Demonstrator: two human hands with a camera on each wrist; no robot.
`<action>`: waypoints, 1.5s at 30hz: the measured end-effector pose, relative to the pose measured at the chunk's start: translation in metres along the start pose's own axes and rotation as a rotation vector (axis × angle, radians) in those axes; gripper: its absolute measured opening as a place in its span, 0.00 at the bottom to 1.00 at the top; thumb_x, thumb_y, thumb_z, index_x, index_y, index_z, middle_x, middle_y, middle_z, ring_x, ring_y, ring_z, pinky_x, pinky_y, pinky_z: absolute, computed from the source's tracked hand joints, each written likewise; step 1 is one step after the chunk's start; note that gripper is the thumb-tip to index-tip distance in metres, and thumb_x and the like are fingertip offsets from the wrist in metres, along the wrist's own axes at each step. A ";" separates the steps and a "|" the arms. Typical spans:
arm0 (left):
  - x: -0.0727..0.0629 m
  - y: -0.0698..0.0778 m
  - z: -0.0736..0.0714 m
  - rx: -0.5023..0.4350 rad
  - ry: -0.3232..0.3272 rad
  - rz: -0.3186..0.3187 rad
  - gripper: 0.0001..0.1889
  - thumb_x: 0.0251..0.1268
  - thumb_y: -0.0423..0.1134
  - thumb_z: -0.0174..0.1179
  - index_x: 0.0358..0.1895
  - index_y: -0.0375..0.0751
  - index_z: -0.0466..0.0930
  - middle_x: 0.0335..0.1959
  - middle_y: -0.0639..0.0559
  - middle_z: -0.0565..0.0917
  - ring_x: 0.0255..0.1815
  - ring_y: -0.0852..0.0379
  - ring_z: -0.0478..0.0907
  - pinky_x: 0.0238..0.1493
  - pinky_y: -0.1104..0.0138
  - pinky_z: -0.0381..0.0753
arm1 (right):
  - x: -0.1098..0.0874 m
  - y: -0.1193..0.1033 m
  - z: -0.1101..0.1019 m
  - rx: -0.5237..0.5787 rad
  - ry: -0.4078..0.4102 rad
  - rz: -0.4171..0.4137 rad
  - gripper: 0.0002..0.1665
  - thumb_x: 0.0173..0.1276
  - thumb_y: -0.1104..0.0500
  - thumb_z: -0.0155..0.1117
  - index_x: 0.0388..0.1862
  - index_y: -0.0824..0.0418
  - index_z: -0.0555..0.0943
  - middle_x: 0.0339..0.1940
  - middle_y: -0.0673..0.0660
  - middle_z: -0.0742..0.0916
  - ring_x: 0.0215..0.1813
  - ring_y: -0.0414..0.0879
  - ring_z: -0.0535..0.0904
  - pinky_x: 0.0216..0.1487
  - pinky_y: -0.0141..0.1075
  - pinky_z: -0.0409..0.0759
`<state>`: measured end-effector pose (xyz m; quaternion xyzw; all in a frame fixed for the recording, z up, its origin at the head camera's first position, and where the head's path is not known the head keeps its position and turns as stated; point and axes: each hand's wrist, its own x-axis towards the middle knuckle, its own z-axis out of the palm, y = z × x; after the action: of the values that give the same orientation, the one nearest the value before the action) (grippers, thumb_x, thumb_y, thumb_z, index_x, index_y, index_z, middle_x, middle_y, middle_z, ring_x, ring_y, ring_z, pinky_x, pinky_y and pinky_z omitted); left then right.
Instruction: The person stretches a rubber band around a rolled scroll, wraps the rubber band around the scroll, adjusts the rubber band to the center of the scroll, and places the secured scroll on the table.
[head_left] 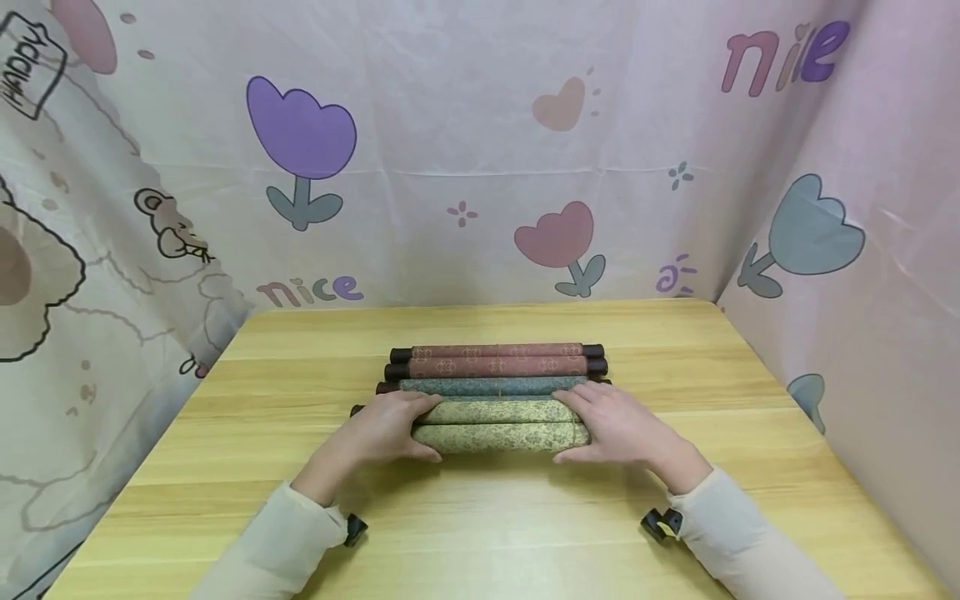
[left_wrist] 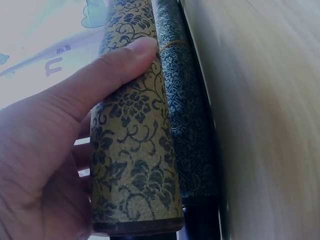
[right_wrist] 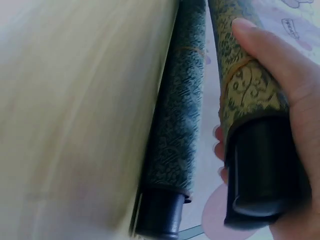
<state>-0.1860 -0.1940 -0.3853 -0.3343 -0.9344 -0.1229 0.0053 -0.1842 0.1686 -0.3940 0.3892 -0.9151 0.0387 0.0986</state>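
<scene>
Two yellow-green floral scrolls (head_left: 495,437), lying side by side, are held crosswise between my hands. My left hand (head_left: 386,427) grips their left end, its thumb lying along the patterned cloth (left_wrist: 135,100) in the left wrist view. At the other end my right hand (head_left: 618,423) grips them, close to the black end knob (right_wrist: 260,165). A thin cord wraps the cloth there. In the right wrist view a gap parts them from the blue scroll (right_wrist: 175,120), and they look raised off the table. My hands partly cover the blue scroll's ends in the head view.
Behind the blue scroll, two dusty-red scrolls (head_left: 495,365) with black ends lie parallel on the wooden table (head_left: 480,533). A white curtain (head_left: 435,125) printed with flowers hangs along the table's back and sides. Small black devices (head_left: 355,529) sit at both wrists.
</scene>
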 end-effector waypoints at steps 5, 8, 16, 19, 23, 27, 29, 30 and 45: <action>-0.002 0.002 0.002 0.006 0.001 0.005 0.45 0.45 0.57 0.76 0.65 0.34 0.74 0.57 0.40 0.80 0.56 0.42 0.78 0.56 0.50 0.77 | 0.000 -0.005 -0.001 0.001 -0.044 0.010 0.61 0.51 0.23 0.64 0.70 0.67 0.68 0.54 0.61 0.82 0.56 0.57 0.78 0.62 0.54 0.73; -0.003 0.002 0.001 0.008 0.002 0.003 0.44 0.46 0.57 0.76 0.65 0.34 0.74 0.57 0.39 0.80 0.56 0.41 0.78 0.56 0.50 0.77 | -0.001 -0.005 -0.005 0.041 -0.077 0.037 0.64 0.48 0.25 0.67 0.71 0.67 0.66 0.58 0.63 0.81 0.59 0.59 0.76 0.63 0.55 0.70; -0.001 0.004 0.000 0.009 0.022 -0.007 0.44 0.47 0.58 0.75 0.65 0.34 0.74 0.57 0.39 0.80 0.56 0.42 0.79 0.56 0.51 0.77 | -0.009 0.003 -0.017 0.016 -0.118 0.112 0.56 0.53 0.33 0.72 0.70 0.68 0.67 0.63 0.65 0.78 0.63 0.63 0.73 0.64 0.61 0.66; 0.000 0.005 -0.001 0.011 0.026 -0.002 0.44 0.46 0.58 0.75 0.65 0.34 0.74 0.57 0.39 0.81 0.55 0.42 0.79 0.56 0.51 0.77 | -0.010 0.005 -0.017 -0.009 -0.092 0.099 0.54 0.52 0.34 0.72 0.68 0.66 0.69 0.61 0.62 0.79 0.61 0.61 0.74 0.63 0.60 0.68; 0.000 0.006 -0.002 0.012 0.021 -0.010 0.44 0.46 0.57 0.75 0.65 0.34 0.74 0.57 0.39 0.80 0.56 0.42 0.79 0.56 0.50 0.77 | -0.009 0.005 -0.014 -0.041 -0.062 0.087 0.54 0.51 0.31 0.71 0.66 0.66 0.70 0.59 0.60 0.80 0.59 0.59 0.76 0.62 0.58 0.71; -0.001 0.006 -0.002 0.004 0.015 -0.014 0.44 0.47 0.57 0.75 0.65 0.34 0.74 0.57 0.38 0.80 0.56 0.41 0.79 0.56 0.50 0.77 | -0.010 0.004 -0.014 -0.055 -0.073 0.110 0.56 0.50 0.29 0.71 0.65 0.67 0.71 0.57 0.61 0.80 0.59 0.60 0.76 0.61 0.59 0.71; -0.002 0.006 -0.003 0.002 0.018 -0.014 0.44 0.47 0.57 0.75 0.65 0.34 0.74 0.57 0.39 0.80 0.56 0.41 0.79 0.56 0.50 0.78 | -0.011 0.005 -0.015 -0.056 -0.077 0.122 0.55 0.49 0.30 0.72 0.65 0.66 0.72 0.57 0.61 0.80 0.59 0.60 0.76 0.61 0.59 0.71; -0.003 0.005 -0.003 0.002 0.022 -0.013 0.44 0.47 0.58 0.75 0.65 0.34 0.74 0.57 0.39 0.80 0.56 0.42 0.79 0.55 0.51 0.78 | -0.011 0.006 -0.016 -0.054 -0.072 0.122 0.54 0.49 0.31 0.73 0.64 0.66 0.72 0.56 0.60 0.81 0.58 0.59 0.76 0.61 0.58 0.71; -0.001 0.005 -0.001 -0.011 0.038 0.032 0.44 0.45 0.58 0.75 0.65 0.35 0.75 0.57 0.40 0.81 0.55 0.42 0.79 0.55 0.50 0.78 | -0.003 -0.003 -0.008 -0.097 0.014 -0.001 0.51 0.46 0.34 0.74 0.59 0.68 0.74 0.49 0.58 0.83 0.52 0.55 0.80 0.61 0.54 0.72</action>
<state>-0.1822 -0.1911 -0.3837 -0.3468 -0.9280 -0.1341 0.0235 -0.1788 0.1703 -0.3866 0.3842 -0.9149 -0.0033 0.1237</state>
